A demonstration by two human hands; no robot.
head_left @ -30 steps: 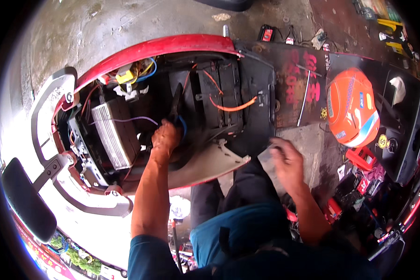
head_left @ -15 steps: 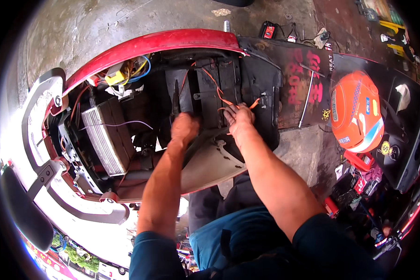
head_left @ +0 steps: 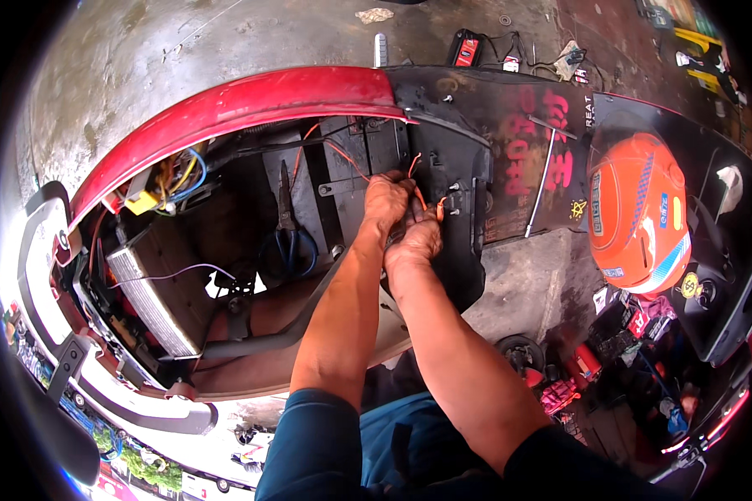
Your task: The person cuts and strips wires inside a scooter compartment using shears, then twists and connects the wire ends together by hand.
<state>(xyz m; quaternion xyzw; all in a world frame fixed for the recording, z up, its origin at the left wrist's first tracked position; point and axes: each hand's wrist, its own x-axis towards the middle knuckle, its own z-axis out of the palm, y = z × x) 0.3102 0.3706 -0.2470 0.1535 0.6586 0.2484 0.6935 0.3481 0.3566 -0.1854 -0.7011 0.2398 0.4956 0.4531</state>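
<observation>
Got the left hand (head_left: 388, 200) pinched on the orange wire (head_left: 344, 153), just right of centre frame, with the right hand (head_left: 415, 240) bunched up against it. Can't tell about the grip on that second one, too hidden. Also got blue-handled scissors (head_left: 287, 216) lying left of both, inside the red-rimmed body shell (head_left: 251, 92).

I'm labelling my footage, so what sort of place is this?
Probably a vehicle repair shop: there's an opened-up red body shell with exposed orange wires, scissors lying inside, and a T-handled tool nearby.
</observation>
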